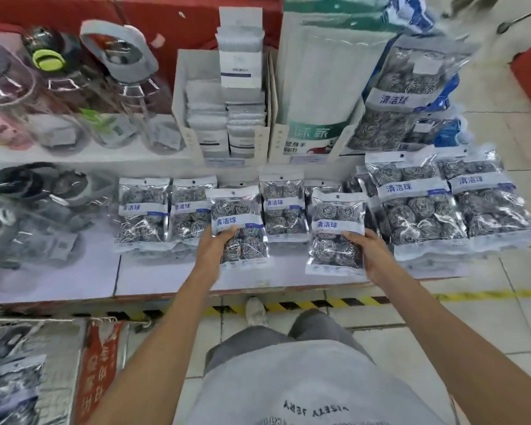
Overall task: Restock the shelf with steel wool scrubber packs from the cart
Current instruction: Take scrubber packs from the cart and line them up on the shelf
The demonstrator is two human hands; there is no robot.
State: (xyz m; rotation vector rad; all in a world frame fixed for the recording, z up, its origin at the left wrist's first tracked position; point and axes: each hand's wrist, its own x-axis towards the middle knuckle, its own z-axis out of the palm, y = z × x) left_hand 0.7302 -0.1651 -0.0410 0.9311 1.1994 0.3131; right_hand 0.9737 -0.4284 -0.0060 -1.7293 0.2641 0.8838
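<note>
- Over the lower shelf (166,277), your left hand (210,250) grips one scrubber pack (239,228) and your right hand (371,256) grips another pack (336,234), both by the lower edges.
- Judged light, crinkly and slippery; hold the sides, not the film face.

Retail shop: low display shelf (196,280) stocked with rows of packaged steel wool scrubber packs (284,207), water bottles (59,87), boxed cloths (224,118).

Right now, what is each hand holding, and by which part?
The left hand grips one scrubber pack by its lower left edge; the right hand grips another pack by its lower right edge.
</note>
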